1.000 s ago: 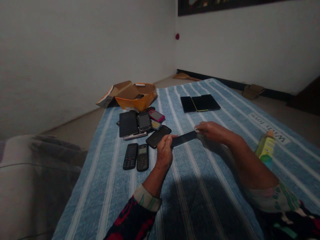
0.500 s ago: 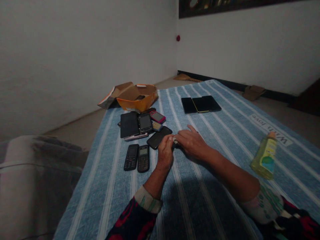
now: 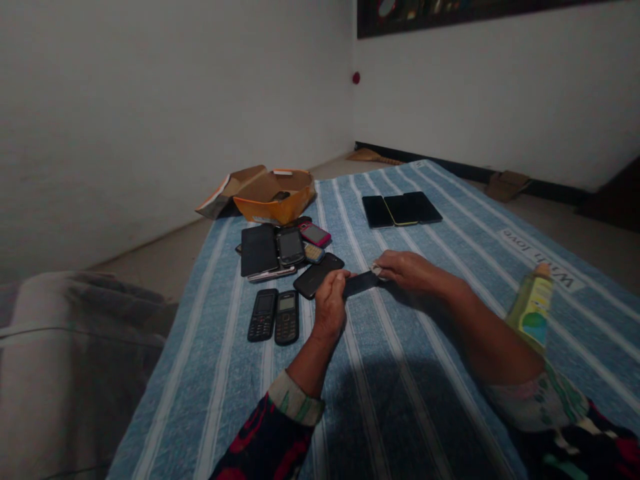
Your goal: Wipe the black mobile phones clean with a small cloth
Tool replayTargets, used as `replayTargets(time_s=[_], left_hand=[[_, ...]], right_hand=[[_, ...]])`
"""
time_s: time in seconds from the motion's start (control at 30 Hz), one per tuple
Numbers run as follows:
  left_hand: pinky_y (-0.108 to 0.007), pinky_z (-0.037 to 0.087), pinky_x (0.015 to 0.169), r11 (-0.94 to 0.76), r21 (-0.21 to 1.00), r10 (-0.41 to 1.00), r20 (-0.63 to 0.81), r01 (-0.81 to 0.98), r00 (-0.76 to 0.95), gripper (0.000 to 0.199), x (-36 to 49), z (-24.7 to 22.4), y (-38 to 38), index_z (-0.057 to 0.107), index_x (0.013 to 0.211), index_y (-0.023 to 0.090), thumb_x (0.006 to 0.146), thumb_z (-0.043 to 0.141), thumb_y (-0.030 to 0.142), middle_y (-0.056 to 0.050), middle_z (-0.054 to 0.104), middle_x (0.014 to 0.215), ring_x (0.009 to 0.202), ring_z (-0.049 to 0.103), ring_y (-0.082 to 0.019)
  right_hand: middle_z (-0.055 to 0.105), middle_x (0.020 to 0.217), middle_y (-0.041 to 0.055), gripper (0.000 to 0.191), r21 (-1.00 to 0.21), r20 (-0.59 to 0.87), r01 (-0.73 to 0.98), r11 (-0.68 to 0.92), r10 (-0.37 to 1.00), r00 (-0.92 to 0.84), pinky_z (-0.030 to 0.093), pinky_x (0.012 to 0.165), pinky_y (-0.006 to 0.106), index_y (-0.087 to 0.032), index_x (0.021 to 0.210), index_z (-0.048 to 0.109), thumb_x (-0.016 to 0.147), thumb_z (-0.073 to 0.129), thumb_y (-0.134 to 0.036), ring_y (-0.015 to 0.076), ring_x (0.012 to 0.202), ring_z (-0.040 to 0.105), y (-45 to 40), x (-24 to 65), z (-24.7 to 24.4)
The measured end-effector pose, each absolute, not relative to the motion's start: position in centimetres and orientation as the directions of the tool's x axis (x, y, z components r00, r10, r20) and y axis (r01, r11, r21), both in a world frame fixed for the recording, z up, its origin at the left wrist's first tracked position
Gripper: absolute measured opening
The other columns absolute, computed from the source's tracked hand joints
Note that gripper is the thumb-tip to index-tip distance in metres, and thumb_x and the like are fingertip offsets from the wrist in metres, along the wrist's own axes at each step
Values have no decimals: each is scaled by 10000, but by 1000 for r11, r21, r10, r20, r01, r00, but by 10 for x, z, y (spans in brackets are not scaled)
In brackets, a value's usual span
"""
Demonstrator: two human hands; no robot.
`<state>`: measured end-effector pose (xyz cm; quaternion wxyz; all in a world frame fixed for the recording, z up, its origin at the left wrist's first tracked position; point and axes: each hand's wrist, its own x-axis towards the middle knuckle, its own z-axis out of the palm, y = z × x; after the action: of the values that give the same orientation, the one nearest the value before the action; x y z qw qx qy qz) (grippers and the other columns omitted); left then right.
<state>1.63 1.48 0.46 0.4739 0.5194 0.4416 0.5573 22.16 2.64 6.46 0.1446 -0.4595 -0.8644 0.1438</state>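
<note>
In the middle of the bed-like striped surface, my left hand (image 3: 330, 303) is closed on the near end of a dark, flat phone (image 3: 361, 284). My right hand (image 3: 407, 270) pinches a small whitish cloth (image 3: 376, 269) against the phone's far right end. Just beyond my left hand lies a black smartphone (image 3: 316, 277). Two black keypad phones rest side by side to its left, the nearer-right one (image 3: 287, 317) and the outer one (image 3: 263, 315).
A pile of phones, with a black tablet-like one (image 3: 259, 250) and a pink one (image 3: 316, 233), lies before an open orange box (image 3: 275, 207). Several dark phones (image 3: 401, 208) sit in a row farther back. A bottle of yellowish liquid (image 3: 534, 310) stands right, by my right forearm.
My right hand has moved right with the whitish cloth, from my left fingertips to the phone's other end, uncovering the phone. My left hand has stayed in place.
</note>
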Motion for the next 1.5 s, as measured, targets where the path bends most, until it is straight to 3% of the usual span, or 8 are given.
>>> replayTargets(time_s=[0.3, 0.53, 0.63, 0.73, 0.9, 1.13, 1.33, 1.5], left_hand=[[-315, 445, 852, -161, 985, 987, 161, -57, 1, 287, 15, 6, 15, 681, 856, 191, 874, 521, 428, -42, 713, 857, 880, 634, -208], [-302, 443, 851, -196, 980, 980, 197, -40, 2, 255, 14, 8, 15, 685, 854, 192, 878, 520, 385, -31, 695, 854, 880, 625, -199], [-289, 446, 829, -216, 976, 976, 216, -19, -17, 246, 14, 6, 15, 691, 865, 190, 871, 531, 376, -23, 676, 853, 862, 608, -189], [-287, 448, 814, -218, 976, 976, 218, -6, -9, 256, 13, 5, 16, 695, 854, 191, 876, 525, 380, -20, 669, 836, 846, 603, -187], [-307, 440, 861, -211, 977, 977, 211, -5, -2, 266, 14, 5, 17, 699, 838, 193, 880, 516, 381, -32, 694, 862, 891, 621, -204], [-305, 460, 833, -180, 983, 984, 180, -39, -7, 285, 14, 4, 18, 695, 835, 190, 874, 523, 414, -33, 708, 844, 868, 640, -206], [-294, 458, 812, -169, 985, 985, 167, -40, -44, 287, 13, 3, 19, 707, 822, 186, 856, 539, 417, -29, 690, 831, 853, 625, -197], [-268, 448, 766, -113, 986, 992, 106, -126, -62, 270, 13, 1, 20, 706, 829, 180, 843, 557, 404, -12, 672, 807, 802, 609, -170]], right_hand=[[633, 791, 22, 198, -563, 15, 693, 449, 845, -535, 369, 681, 263, -192, 795, 621, 922, 470, -208, 164, 747, 563, 28, 250, 77], [629, 966, 93, 175, -317, 286, 756, 572, 818, -499, 380, 814, 331, -165, 1022, 616, 956, 458, -201, 214, 893, 551, 16, 205, 71], [635, 975, 89, 214, -192, 307, 751, 632, 766, -565, 302, 978, 426, -175, 1109, 606, 982, 434, -190, 218, 940, 546, 11, 181, 59], [642, 953, 75, 212, -196, 268, 759, 621, 778, -568, 273, 999, 440, -187, 1101, 616, 995, 434, -216, 207, 920, 556, 13, 180, 53], [653, 912, 56, 191, -327, 166, 754, 570, 820, -548, 337, 881, 363, -198, 951, 659, 971, 472, -228, 198, 873, 568, 22, 206, 63], [640, 821, 19, 167, -675, 82, 608, 417, 862, -500, 385, 716, 279, -193, 841, 659, 896, 503, -215, 173, 779, 569, 29, 240, 72], [560, 698, -18, 136, -943, 45, 279, 179, 903, -426, 368, 619, 259, -165, 779, 626, 824, 597, -290, 128, 646, 502, 35, 243, 44], [560, 682, -30, 253, -999, 44, 11, 50, 953, -299, 329, 543, 232, -148, 894, 655, 779, 681, -371, 94, 560, 456, 37, 234, 19]])
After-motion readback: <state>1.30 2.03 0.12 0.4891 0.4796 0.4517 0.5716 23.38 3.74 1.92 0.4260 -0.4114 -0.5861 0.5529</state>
